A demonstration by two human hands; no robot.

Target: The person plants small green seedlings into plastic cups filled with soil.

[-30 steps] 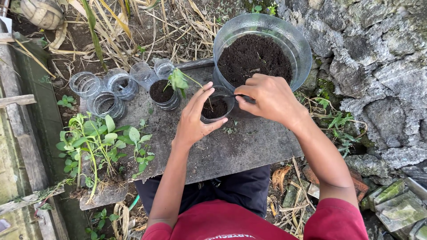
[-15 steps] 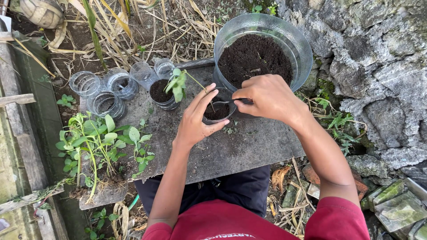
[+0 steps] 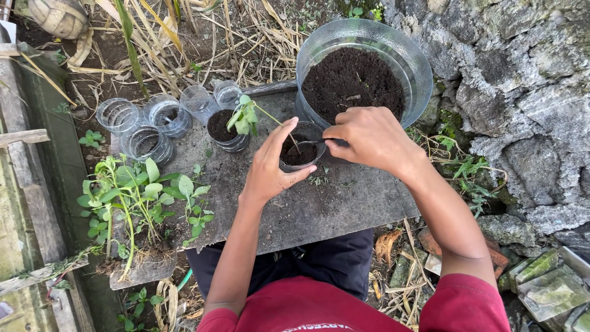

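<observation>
At the upper left of the frame, empty clear cups [image 3: 140, 126] stand on the grey desk [image 3: 319, 209], seedlings [image 3: 138, 197] below them. At centre, the left hand [image 3: 268, 165] cups a soil-filled cup [image 3: 300, 146] and holds a seedling's stem [image 3: 279, 123]; the right hand [image 3: 367, 136] pinches a spoon [image 3: 314, 142] over it. Behind is a soil tub [image 3: 362, 67].

Dark brown soil [image 3: 351, 80] fills a clear tub [image 3: 413, 61] beside grey stone [image 3: 522, 92], green seedlings [image 3: 138, 197] lie on a weathered grey board [image 3: 332, 209], clear cups [image 3: 144, 126] stand near straw-yellow dry stalks [image 3: 184, 43], and the sleeves [image 3: 461, 307] are dark red.
</observation>
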